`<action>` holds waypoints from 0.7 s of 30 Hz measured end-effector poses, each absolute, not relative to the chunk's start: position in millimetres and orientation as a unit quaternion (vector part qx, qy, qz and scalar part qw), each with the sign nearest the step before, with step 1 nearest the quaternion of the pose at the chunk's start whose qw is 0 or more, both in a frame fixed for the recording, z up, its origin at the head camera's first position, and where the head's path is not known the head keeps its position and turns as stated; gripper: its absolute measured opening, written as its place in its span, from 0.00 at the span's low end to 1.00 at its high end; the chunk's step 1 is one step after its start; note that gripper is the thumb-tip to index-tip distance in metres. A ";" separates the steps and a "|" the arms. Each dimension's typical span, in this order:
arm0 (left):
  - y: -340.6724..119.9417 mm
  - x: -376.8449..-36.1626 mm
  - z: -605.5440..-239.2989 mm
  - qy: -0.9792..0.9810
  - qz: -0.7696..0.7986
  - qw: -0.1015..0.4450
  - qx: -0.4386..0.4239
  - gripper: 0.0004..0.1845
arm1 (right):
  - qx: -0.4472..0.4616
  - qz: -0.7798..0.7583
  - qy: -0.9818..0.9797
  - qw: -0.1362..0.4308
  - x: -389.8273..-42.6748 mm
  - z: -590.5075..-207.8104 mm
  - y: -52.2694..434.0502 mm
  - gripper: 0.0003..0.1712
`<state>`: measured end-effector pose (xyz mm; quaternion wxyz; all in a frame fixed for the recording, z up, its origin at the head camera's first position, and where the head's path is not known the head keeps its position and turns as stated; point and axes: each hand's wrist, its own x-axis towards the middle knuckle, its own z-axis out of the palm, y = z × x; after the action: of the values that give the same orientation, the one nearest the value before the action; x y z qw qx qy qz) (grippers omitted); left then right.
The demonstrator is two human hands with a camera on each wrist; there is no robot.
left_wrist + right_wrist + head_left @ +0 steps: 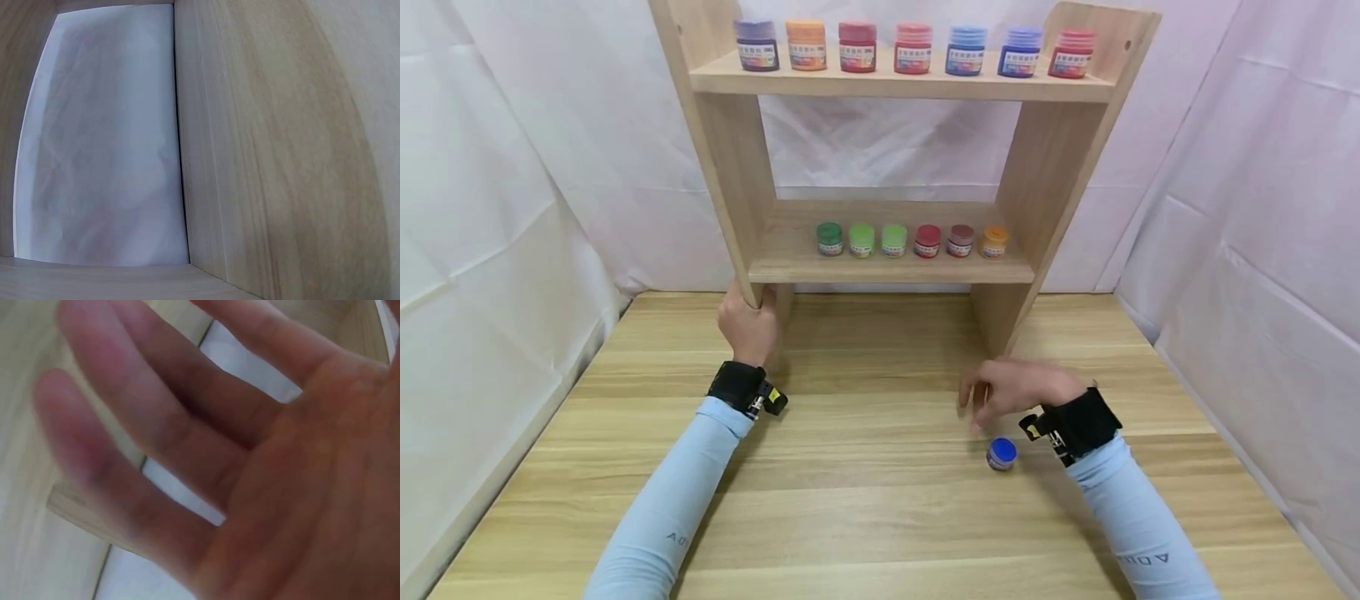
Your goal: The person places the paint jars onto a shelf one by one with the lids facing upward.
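Blue-lidded little paint jar [1002,453] sits on the wooden table [865,500], right beside the right hand [1015,390], which hovers over the tabletop with loose, spread fingers [125,450] and nothing in it. Over on the other side, the left hand [747,325] grips the bottom of the wooden shelf's [737,167] left side panel, fingers curled around the edge. Six small jars [912,240] line the lower shelf, seven bigger ones [913,47] the top. White cloth [512,167] hangs all around.
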<state>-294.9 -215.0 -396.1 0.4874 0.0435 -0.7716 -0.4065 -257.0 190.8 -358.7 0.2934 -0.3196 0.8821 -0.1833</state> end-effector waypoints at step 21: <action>-214.4 -297.8 -396.4 -0.771 -0.404 0.490 0.045 0.11 | -0.300 -0.260 0.808 0.436 -252.7 -373.2 194.2 0.22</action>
<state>-297.8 -214.4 -396.4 0.4900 0.0449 -0.7713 -0.4038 -252.7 194.2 -373.2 0.4357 -0.2996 0.8078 -0.2604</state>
